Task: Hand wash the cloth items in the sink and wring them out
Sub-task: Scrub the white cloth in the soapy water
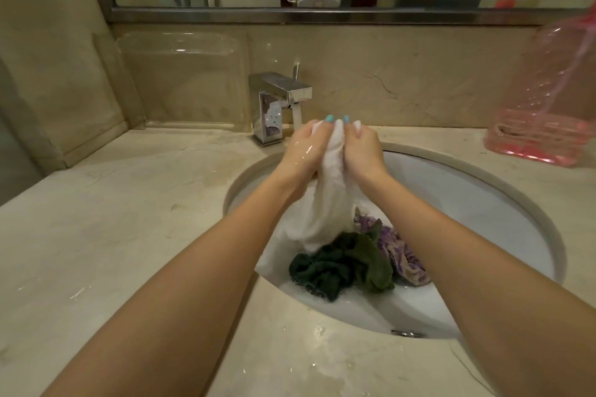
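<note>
On my feed the pale marble countertop [129,235] filled most of the view, its surface wet in patches near the front edge. Set into it was the round white sink [483,219], holding shallow sudsy water. At the far right of the counter stood a pink translucent plastic container [548,100], well apart from the basin.

The white cloth [325,203] was the largest of the wash items. It hung in a long, bunched column from the hands down into the sink, its lower end touching the pile there. Below it lay a dark green cloth [342,264], crumpled in the water near the front of the basin, and just beside that, on its right, a purple patterned cloth [403,255], partly tucked under the green one.

The square chrome faucet [280,100] stood behind the sink, just beyond the hands; I could not tell whether water was running.

I saw both hands raised above the back of the basin, close together. The left hand [304,151], wet and shiny, gripped the top of the white cloth from the left, and the right hand [361,148] gripped it from the right, the fabric squeezed between them and poking out above the curled fingers. The fingertips [329,118] showed teal nails.
</note>
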